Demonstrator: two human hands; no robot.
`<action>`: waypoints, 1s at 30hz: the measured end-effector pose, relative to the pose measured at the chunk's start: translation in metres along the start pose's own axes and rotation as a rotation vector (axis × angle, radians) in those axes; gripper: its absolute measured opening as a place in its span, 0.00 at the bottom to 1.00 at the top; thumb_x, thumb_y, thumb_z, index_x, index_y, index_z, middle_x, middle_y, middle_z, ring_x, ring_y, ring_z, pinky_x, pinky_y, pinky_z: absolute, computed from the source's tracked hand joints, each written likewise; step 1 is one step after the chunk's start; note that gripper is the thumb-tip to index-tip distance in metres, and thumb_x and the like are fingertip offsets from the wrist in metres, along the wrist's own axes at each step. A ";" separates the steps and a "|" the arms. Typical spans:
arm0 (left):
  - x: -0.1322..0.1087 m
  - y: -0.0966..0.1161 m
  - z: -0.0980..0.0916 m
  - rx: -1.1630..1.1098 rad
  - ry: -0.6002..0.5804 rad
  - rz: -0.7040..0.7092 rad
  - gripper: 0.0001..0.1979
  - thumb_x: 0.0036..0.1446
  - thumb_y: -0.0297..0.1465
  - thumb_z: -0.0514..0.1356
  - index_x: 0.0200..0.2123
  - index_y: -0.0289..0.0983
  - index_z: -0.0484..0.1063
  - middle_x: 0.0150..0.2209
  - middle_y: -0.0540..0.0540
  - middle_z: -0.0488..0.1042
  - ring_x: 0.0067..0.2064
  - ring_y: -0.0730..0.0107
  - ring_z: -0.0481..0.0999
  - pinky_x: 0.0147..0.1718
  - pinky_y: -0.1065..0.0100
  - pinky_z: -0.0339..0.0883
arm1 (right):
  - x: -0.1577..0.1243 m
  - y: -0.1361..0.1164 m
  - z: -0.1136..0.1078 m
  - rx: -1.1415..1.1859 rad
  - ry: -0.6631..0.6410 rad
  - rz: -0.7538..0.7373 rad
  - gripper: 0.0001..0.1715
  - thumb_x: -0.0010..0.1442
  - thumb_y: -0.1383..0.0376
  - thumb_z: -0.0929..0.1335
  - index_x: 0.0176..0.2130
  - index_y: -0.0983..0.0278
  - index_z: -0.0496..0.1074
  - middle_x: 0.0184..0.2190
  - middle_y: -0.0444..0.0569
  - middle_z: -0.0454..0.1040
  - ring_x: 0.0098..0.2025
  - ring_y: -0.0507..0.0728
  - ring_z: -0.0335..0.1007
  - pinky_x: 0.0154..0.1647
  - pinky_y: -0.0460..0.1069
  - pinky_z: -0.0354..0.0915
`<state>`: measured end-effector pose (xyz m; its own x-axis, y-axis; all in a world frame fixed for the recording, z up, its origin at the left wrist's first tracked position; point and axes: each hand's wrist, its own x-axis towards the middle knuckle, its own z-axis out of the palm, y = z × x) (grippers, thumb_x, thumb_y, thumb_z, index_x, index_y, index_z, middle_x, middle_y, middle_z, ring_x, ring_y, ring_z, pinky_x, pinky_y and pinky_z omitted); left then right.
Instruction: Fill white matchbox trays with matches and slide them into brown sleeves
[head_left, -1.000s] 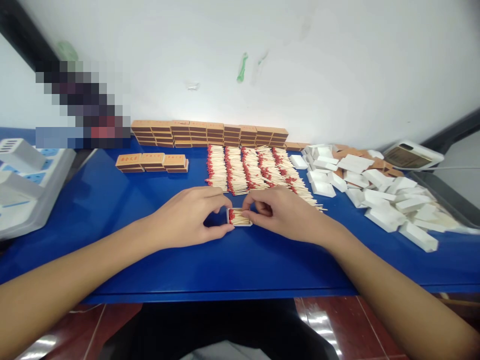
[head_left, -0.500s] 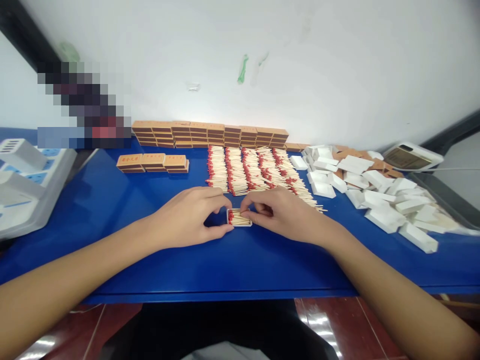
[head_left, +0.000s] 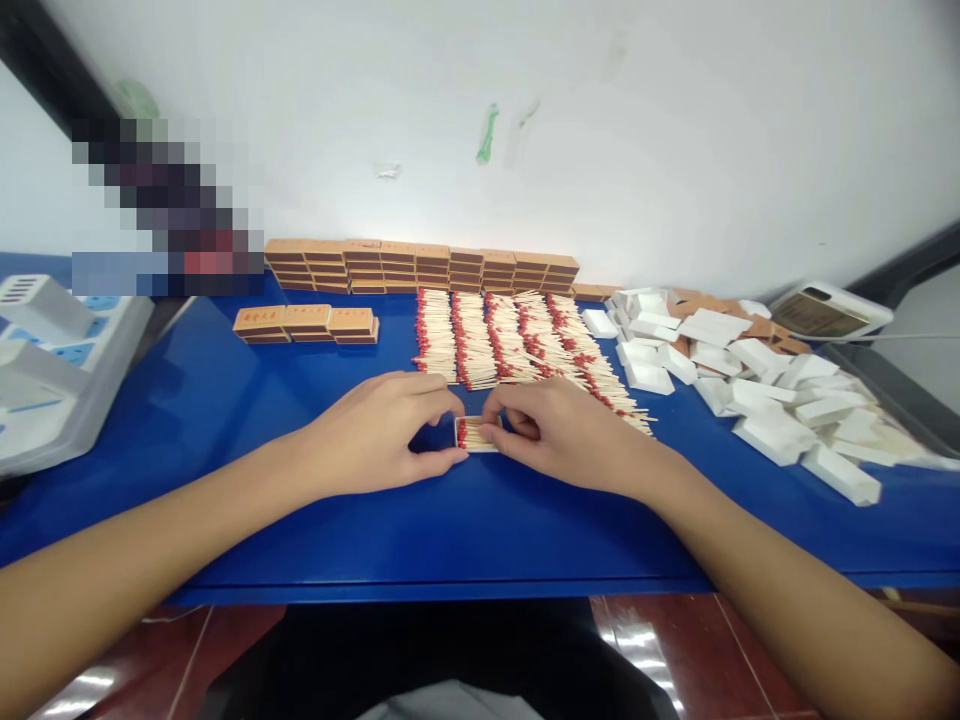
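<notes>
A small white matchbox tray point(head_left: 480, 449) lies on the blue table in front of me, with red-headed matches point(head_left: 471, 435) inside, heads to the left. My left hand point(head_left: 397, 425) grips the tray's left end, thumb at the near corner and forefinger at the far one. Over the right part of the tray, my right hand point(head_left: 555, 425) is curled, thumb and forefinger tips closed on the matches. Its fingers hide the tray's right end. Just beyond both hands lie rows of loose matches point(head_left: 474, 345), some behind my right hand.
Closed matchboxes point(head_left: 420, 265) are stacked along the wall, with a shorter row of matchboxes point(head_left: 306, 323) at left. White trays point(head_left: 772, 430) lie heaped at right beside brown sleeves point(head_left: 780, 338) and a white device point(head_left: 832, 310). A power strip point(head_left: 90, 370) sits far left.
My right thumb and fingers have shifted slightly over the tray and now cover more of its right end. My left hand stays on the left end.
</notes>
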<state>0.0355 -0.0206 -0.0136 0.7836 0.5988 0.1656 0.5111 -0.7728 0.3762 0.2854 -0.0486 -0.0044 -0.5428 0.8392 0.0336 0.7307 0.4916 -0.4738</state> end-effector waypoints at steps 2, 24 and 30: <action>0.001 0.000 0.000 0.001 -0.001 -0.001 0.11 0.66 0.38 0.66 0.45 0.38 0.79 0.37 0.48 0.77 0.39 0.63 0.76 0.39 0.63 0.66 | 0.000 0.000 0.001 -0.017 0.019 0.004 0.07 0.69 0.65 0.69 0.38 0.63 0.77 0.23 0.39 0.63 0.25 0.51 0.58 0.30 0.48 0.50; -0.002 -0.005 0.001 0.049 0.012 0.013 0.12 0.66 0.40 0.66 0.47 0.38 0.79 0.37 0.48 0.77 0.40 0.63 0.76 0.39 0.64 0.65 | -0.035 0.048 -0.064 0.016 -0.318 0.219 0.15 0.62 0.53 0.76 0.43 0.58 0.83 0.24 0.42 0.72 0.25 0.53 0.68 0.27 0.48 0.60; -0.001 -0.004 -0.001 0.047 0.013 0.016 0.12 0.66 0.39 0.67 0.47 0.38 0.79 0.37 0.48 0.77 0.40 0.63 0.76 0.39 0.64 0.66 | -0.030 0.042 -0.052 -0.002 -0.376 0.231 0.18 0.65 0.49 0.73 0.34 0.59 0.80 0.25 0.42 0.70 0.26 0.52 0.65 0.27 0.48 0.58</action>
<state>0.0325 -0.0177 -0.0147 0.7874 0.5885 0.1837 0.5143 -0.7914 0.3305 0.3543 -0.0411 0.0208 -0.4778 0.7842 -0.3959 0.8512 0.3018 -0.4294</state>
